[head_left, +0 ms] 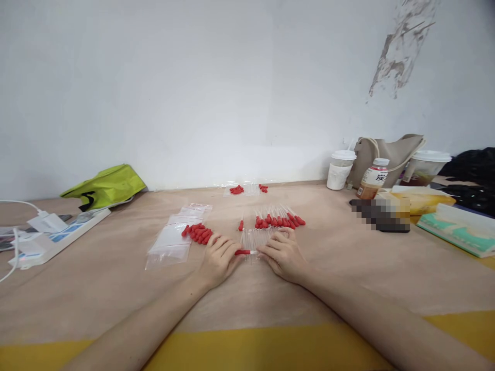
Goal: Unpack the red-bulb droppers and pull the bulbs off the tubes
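Observation:
Between my hands, low over the table, a red rubber dropper bulb meets a clear glass dropper tube, lying level. My left hand pinches the bulb; my right hand has its fingers closed on the tube. Under and behind them lies a row of bare clear tubes. Loose red bulbs are heaped by my left hand, partly on clear zip bags. Beyond my right hand, several droppers with red bulbs lie side by side, and a single dropper lies left of them.
Bagged red-bulb droppers lie by the wall. At left are a power strip with chargers and a yellow-green bag. To the right stand a white cup, a bottle, a grey bag and a tissue pack.

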`<action>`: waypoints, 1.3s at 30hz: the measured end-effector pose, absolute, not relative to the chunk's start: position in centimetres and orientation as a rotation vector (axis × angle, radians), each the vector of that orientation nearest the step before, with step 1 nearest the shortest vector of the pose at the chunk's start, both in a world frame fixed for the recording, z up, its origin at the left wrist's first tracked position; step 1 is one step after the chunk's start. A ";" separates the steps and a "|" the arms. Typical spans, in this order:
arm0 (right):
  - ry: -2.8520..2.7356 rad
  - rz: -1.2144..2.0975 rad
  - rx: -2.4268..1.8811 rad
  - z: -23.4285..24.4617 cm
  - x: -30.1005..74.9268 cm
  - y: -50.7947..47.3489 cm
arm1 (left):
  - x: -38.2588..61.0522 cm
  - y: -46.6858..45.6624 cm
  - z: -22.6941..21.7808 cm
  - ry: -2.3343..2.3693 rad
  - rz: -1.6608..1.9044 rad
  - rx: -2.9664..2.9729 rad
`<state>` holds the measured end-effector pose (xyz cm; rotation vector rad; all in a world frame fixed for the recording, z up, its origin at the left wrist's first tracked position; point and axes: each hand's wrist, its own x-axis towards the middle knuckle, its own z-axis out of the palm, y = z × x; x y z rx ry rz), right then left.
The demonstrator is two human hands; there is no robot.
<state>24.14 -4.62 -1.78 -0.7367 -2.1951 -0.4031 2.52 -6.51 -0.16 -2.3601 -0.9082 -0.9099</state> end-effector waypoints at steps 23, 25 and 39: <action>-2.244 -0.380 -0.663 -1.7 24.6 -5.1 | 2.9 -6.5 -0.1 -0.803 -0.720 -2.324; -2.246 -0.365 -0.671 -1.7 24.8 -5.1 | 2.8 -6.5 -0.1 -0.805 -0.714 -2.341; -1.878 -0.151 -0.999 -1.1 25.2 -4.2 | -2.8 -5.0 2.7 -1.534 -1.479 -1.983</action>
